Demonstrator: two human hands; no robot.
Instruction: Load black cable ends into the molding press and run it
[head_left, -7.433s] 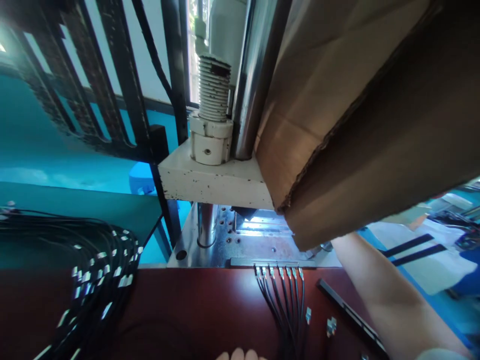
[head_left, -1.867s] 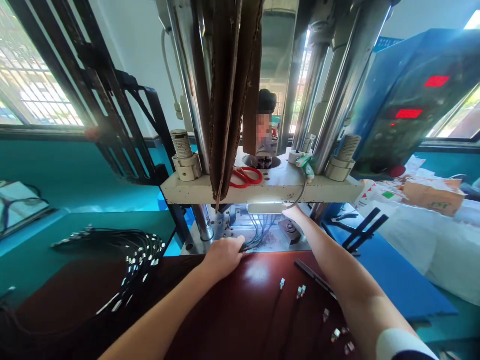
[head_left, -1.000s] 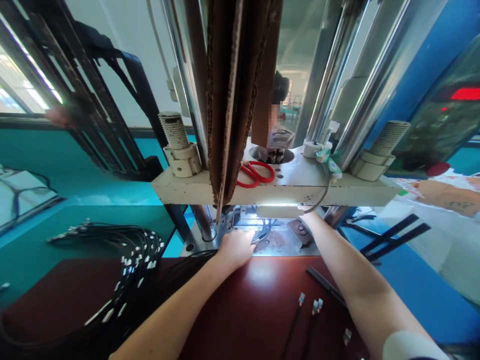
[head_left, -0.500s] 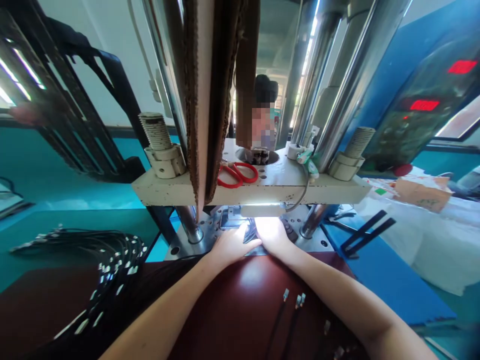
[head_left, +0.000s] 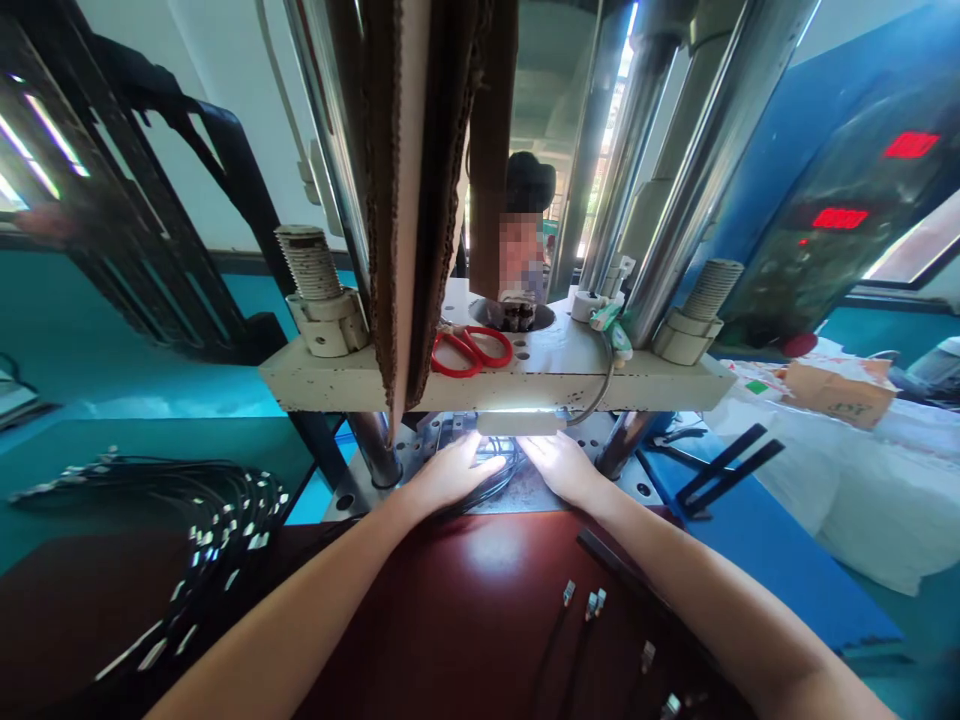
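Observation:
Black cables (head_left: 501, 480) lie in loops on the metal press plate (head_left: 544, 497), between my two hands. My left hand (head_left: 450, 474) rests on their left side with the thumb stretched over them and the fingers reaching forward. My right hand (head_left: 561, 468) lies at their right side, fingers extended toward them. The tips of both hands are partly lost in glare and behind the white lamp bar (head_left: 520, 424). Under the lamp, a metal mould (head_left: 452, 430) shows only in part.
Red-handled scissors (head_left: 472, 352) lie on the press crossbeam (head_left: 495, 388) above my hands. Bundled cables with pale ends (head_left: 225, 525) hang at left. Cable plugs (head_left: 592, 605) and a dark strip (head_left: 600, 553) lie on the brown table (head_left: 450, 610). A person (head_left: 525, 235) is behind the press.
My hands have moved apart, the left one leftward and the right one slightly rightward. More of the looped cables and plate shows between them. The dark strip beside my right arm has come into view.

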